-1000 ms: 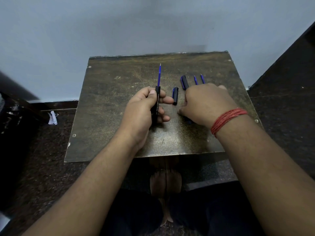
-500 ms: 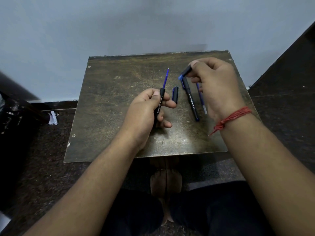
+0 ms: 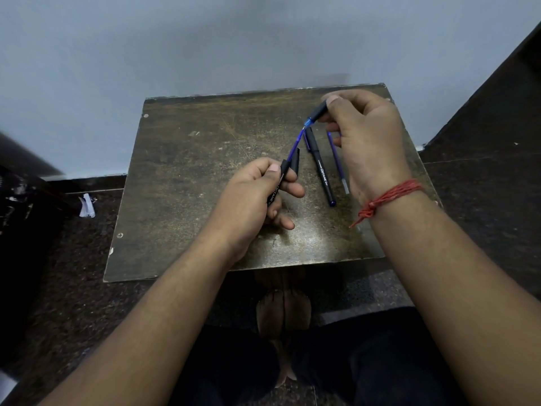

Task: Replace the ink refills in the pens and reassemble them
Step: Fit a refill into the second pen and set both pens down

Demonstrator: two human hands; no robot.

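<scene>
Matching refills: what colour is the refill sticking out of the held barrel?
Blue refill, in the head view.

Blue refill (image 3: 295,148) – half inside barrel (image 3: 280,178)

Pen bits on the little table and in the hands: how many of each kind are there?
Pen barrels: 2, one in the left hand, one lying on the table
Refills: 2, one in the held barrel, one loose
Front pieces: 1, in the right hand
Caps: 1
Total: 6
</scene>
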